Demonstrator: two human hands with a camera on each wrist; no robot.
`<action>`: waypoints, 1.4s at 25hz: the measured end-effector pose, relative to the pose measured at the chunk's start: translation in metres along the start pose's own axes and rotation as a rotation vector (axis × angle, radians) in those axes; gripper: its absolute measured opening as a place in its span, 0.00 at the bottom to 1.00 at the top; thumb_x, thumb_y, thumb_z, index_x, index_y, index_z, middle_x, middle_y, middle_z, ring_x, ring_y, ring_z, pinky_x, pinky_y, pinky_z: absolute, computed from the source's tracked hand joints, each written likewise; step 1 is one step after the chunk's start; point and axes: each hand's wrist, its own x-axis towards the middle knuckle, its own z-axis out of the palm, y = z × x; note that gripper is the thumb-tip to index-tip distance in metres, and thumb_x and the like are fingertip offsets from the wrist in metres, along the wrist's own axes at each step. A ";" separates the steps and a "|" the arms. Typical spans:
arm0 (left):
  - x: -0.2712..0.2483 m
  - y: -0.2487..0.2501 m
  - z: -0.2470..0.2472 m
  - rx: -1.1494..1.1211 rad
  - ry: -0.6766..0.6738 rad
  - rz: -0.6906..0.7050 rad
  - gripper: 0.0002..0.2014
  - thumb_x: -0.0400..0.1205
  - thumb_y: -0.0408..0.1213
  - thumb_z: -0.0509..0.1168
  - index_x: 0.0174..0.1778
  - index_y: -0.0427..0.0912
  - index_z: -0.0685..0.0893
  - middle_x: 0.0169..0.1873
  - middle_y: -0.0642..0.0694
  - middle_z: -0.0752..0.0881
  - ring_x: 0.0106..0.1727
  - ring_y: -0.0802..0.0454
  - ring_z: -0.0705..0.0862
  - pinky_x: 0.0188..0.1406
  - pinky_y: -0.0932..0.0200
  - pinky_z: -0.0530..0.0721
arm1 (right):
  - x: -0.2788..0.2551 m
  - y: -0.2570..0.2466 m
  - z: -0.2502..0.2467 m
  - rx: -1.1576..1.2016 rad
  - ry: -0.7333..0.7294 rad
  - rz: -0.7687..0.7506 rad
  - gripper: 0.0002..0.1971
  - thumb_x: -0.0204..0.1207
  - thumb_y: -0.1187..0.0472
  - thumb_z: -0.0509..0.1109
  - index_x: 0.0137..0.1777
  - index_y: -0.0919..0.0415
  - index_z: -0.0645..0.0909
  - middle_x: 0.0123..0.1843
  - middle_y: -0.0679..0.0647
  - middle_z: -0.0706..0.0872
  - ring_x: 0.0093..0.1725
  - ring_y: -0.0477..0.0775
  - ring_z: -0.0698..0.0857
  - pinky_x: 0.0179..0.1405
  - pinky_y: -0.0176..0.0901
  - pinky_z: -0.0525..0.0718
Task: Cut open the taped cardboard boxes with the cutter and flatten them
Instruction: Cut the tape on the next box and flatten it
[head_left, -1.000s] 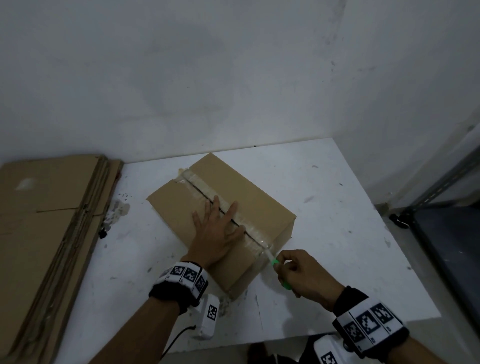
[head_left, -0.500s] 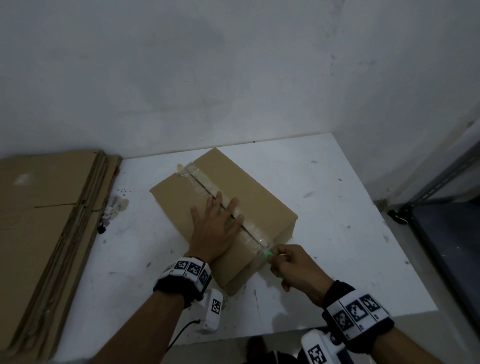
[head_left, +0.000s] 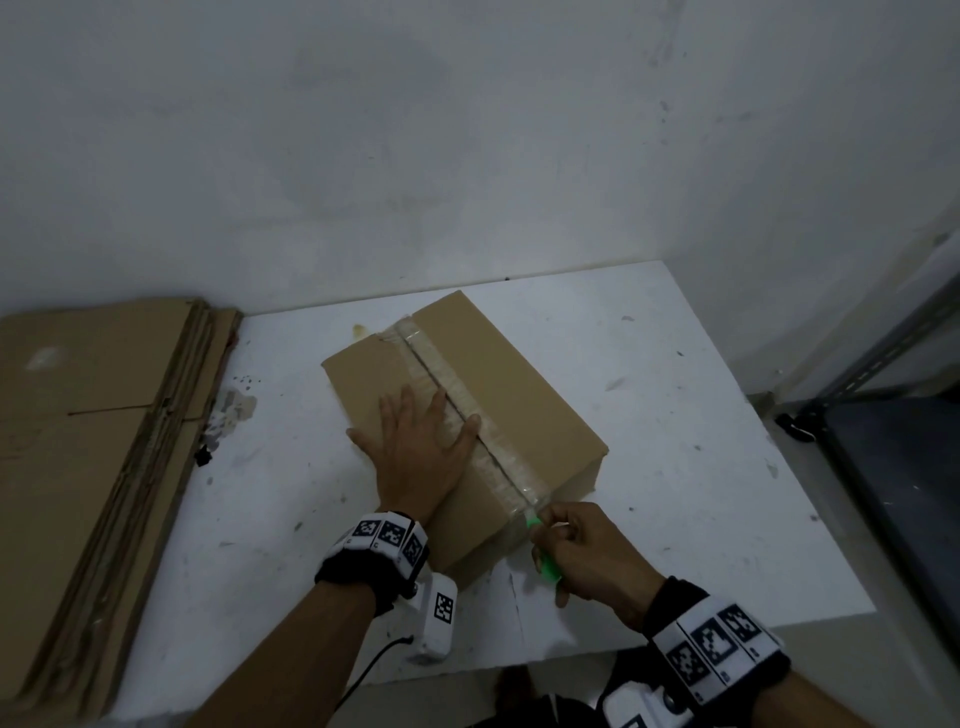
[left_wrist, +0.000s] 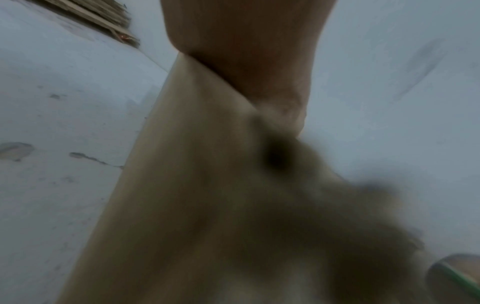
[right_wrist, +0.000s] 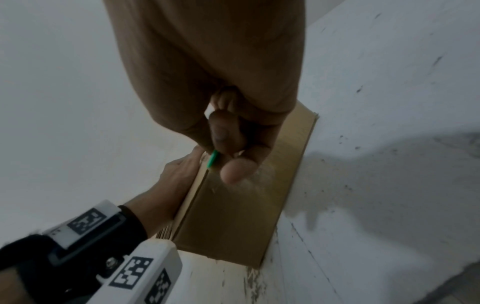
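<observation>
Right wrist view: the right hand (right_wrist: 228, 115) grips a green cutter (right_wrist: 213, 158), thumb and curled fingers pinched round the handle, the tip down at the near top edge of the cardboard box (right_wrist: 233, 216). Whether the blade is out cannot be told. In the head view the same right hand (head_left: 587, 556) holds the cutter (head_left: 543, 551) at the near end of the clear tape strip (head_left: 467, 410), where the strip folds over the box's front edge.

Left hand (head_left: 423, 447) lies flat on the box top, fingers straight and spread, palm down, on the flap to the left of the tape; the index finger lies on the strip's edge. It holds nothing, only presses. Left wrist view is blurred: the heel of the left hand (left_wrist: 246, 51) against brown cardboard, little more.

The cardboard box (head_left: 467, 415) sits closed, near the middle of a white table (head_left: 675, 467), turned at an angle, tape running along the centre seam from far end to near end.

At the table's left edge, a stack of flattened cardboard (head_left: 88, 415). On the right, a dark metal shelf (head_left: 893, 467). Grey-white wall (head_left: 467, 156) behind.
</observation>
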 end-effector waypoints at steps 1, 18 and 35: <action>0.001 0.001 -0.002 -0.017 -0.021 -0.006 0.36 0.82 0.72 0.48 0.85 0.61 0.62 0.88 0.46 0.52 0.88 0.41 0.45 0.77 0.19 0.37 | 0.001 0.001 0.001 -0.012 0.007 -0.008 0.15 0.86 0.64 0.63 0.37 0.68 0.78 0.31 0.59 0.83 0.21 0.52 0.78 0.23 0.43 0.82; 0.005 -0.003 -0.014 0.011 -0.147 0.011 0.44 0.75 0.79 0.52 0.85 0.62 0.59 0.88 0.47 0.45 0.88 0.43 0.39 0.75 0.17 0.36 | -0.016 0.005 0.001 -0.013 -0.262 0.017 0.16 0.85 0.59 0.67 0.44 0.74 0.81 0.32 0.61 0.85 0.17 0.54 0.75 0.39 0.63 0.88; 0.008 -0.007 -0.025 0.015 -0.276 -0.019 0.50 0.74 0.77 0.59 0.87 0.60 0.48 0.88 0.45 0.37 0.87 0.38 0.34 0.78 0.19 0.41 | 0.065 -0.058 -0.055 -0.388 0.313 -0.256 0.11 0.84 0.51 0.66 0.42 0.56 0.80 0.31 0.53 0.85 0.34 0.53 0.82 0.32 0.42 0.78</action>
